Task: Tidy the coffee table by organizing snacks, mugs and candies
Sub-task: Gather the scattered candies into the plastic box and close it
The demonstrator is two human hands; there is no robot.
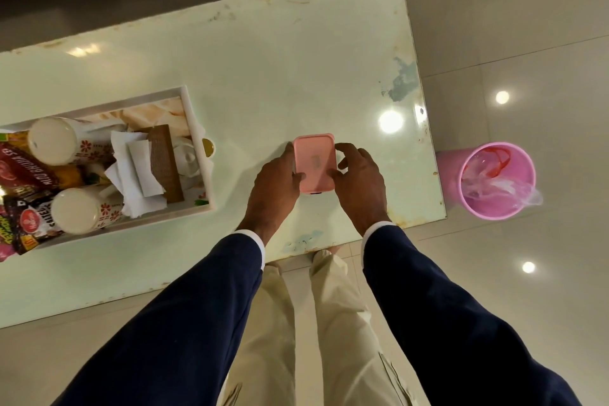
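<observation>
A dark red snack packet (24, 171) in the tray reads "ALOO BHUJIA". Another packet (33, 221) shows a red Haldiram's-style logo and "SALTED".

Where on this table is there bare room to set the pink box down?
The pale glass table is bare beyond the pink rectangular lidded box, out to its far and right edges, and between the box and the white tray. The tray itself is crowded with floral mugs, tissues and snack packets.
</observation>
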